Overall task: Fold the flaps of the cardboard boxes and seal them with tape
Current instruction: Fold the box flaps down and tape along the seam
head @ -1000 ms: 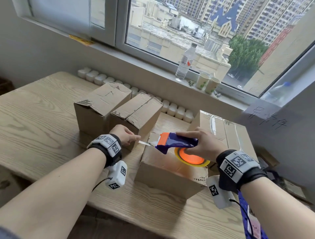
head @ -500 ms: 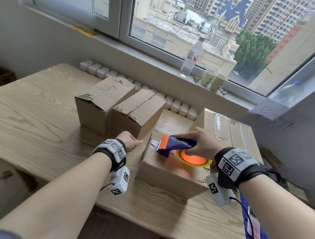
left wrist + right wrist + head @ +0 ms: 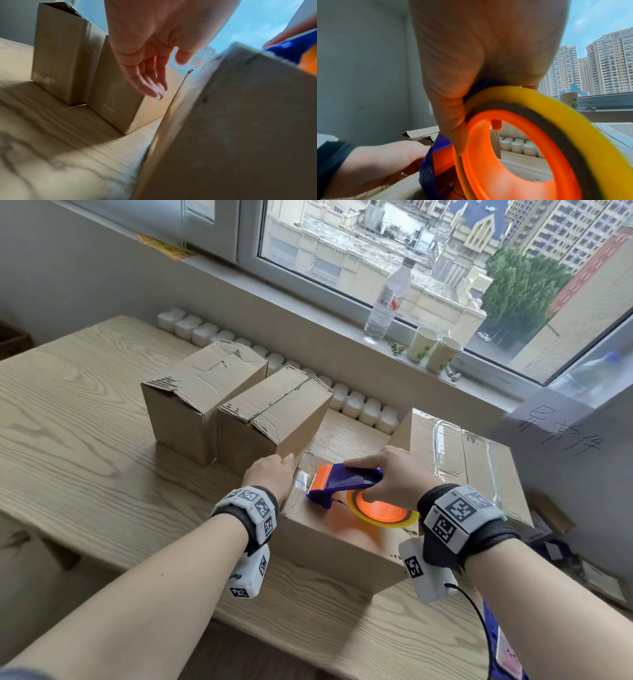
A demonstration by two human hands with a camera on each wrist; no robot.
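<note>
Boxes are sitting on the tabletop (image 3: 85, 440). The near box (image 3: 346, 542) is lying by the near edge, flaps folded down, with a short strip of clear tape (image 3: 302, 479) lying on its top at the left end. The right hand (image 3: 394, 474) is gripping the dispenser (image 3: 346, 481), its grip clenched round the blue handle, with the orange blade end pointing left and the yellow tape roll (image 3: 383, 513) with its orange hub resting on the box top. In the right wrist view the fingers (image 3: 453, 121) are wrapping round the handle just above the roll.

The left hand (image 3: 270, 474) is lying at the left end of the near box, just beside the tape end; its grip is released, the fingers (image 3: 150, 86) stretching out straight and holding nothing. Whether they are touching the cardboard cannot be told.

Two boxes are standing side by side farther left, the left box (image 3: 191, 402) and the middle box (image 3: 270, 419), both with flaps closed. A large box (image 3: 479, 453) with clear tape on top is sitting at the right. White bottles (image 3: 363, 409) are lining the far edge. On the sill a water bottle (image 3: 387, 299) and two paper cups (image 3: 435, 354) are standing.
</note>
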